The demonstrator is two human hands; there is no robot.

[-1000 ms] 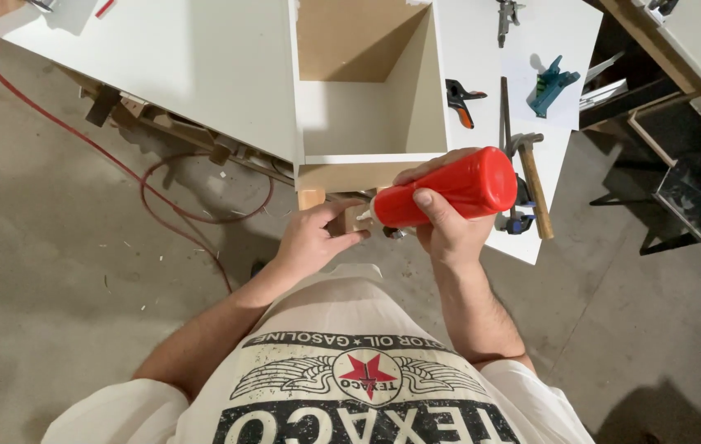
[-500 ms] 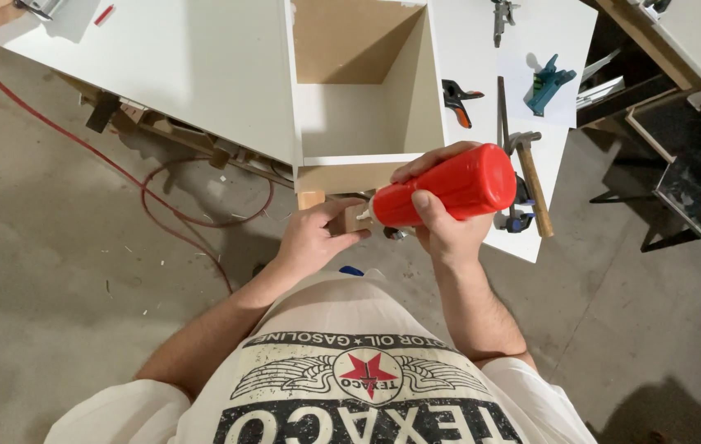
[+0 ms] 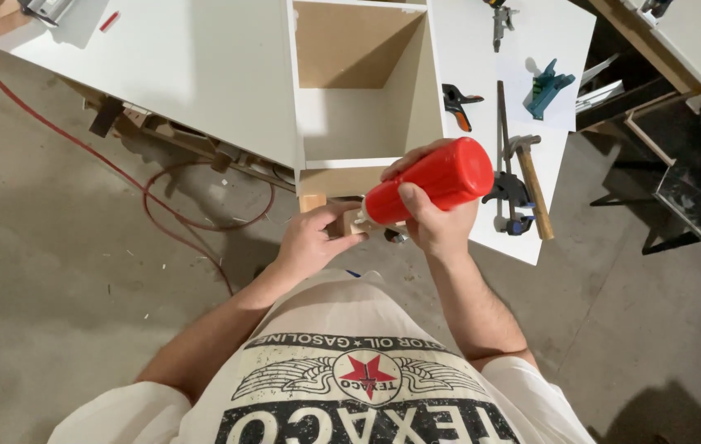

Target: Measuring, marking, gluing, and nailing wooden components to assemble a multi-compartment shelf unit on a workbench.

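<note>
My right hand (image 3: 433, 220) grips a red squeeze bottle (image 3: 437, 179), tipped so its nozzle end points left and down. My left hand (image 3: 311, 240) holds a small wooden piece (image 3: 353, 222) right at the bottle's tip. Both hands are just in front of the near edge of a white open-topped cabinet box (image 3: 367, 168) that lies on the white worktop (image 3: 186, 66).
A hammer (image 3: 530, 182), a bar clamp (image 3: 505, 164), an orange-handled spring clamp (image 3: 456, 105) and a teal corner clamp (image 3: 546, 89) lie on the white panel to the right. A red hose (image 3: 161, 205) loops over the concrete floor at left. Dark frames stand at far right.
The hands and bottle have barely moved; the left hand's fingers have shifted slightly on the wooden piece at the bottle's tip.
</note>
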